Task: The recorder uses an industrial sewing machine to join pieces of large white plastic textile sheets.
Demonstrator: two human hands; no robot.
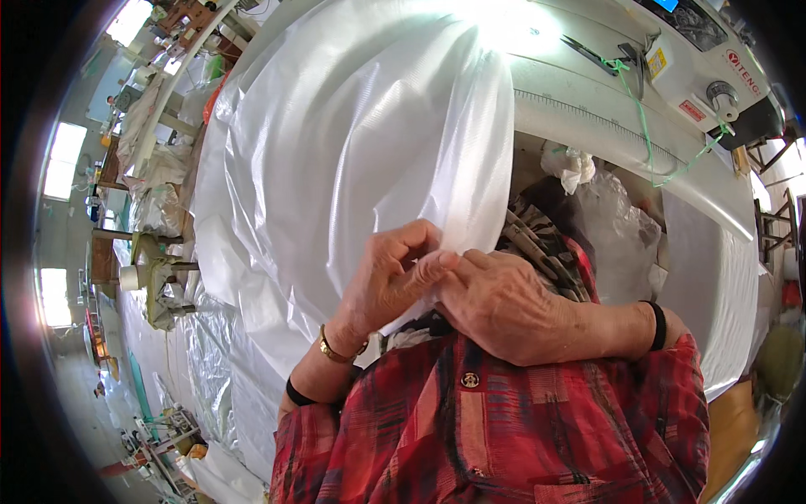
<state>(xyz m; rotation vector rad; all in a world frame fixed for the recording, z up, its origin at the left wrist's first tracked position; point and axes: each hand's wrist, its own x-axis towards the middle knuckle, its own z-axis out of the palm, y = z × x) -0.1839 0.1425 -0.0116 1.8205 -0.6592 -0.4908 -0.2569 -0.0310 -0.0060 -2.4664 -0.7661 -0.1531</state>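
Note:
A large sheet of shiny white fabric (336,126) drapes over the worktable and down toward my lap. My left hand (395,273) and my right hand (499,298) meet at its near edge, thumbs and fingertips almost touching. Both are closed, pinching the gathered edge between them; the exact fold they grip is partly hidden behind the fingers. A gold watch sits on the left wrist, and black bands circle both forearms.
A white sewing machine (701,76) stands at the far right. Black thread snips (588,55) lie beneath a bright lamp, tied to a green cord (645,126). A ruler scale (596,122) edges the table. Clear plastic bags (621,218) hang below it. Stools (151,273) stand left.

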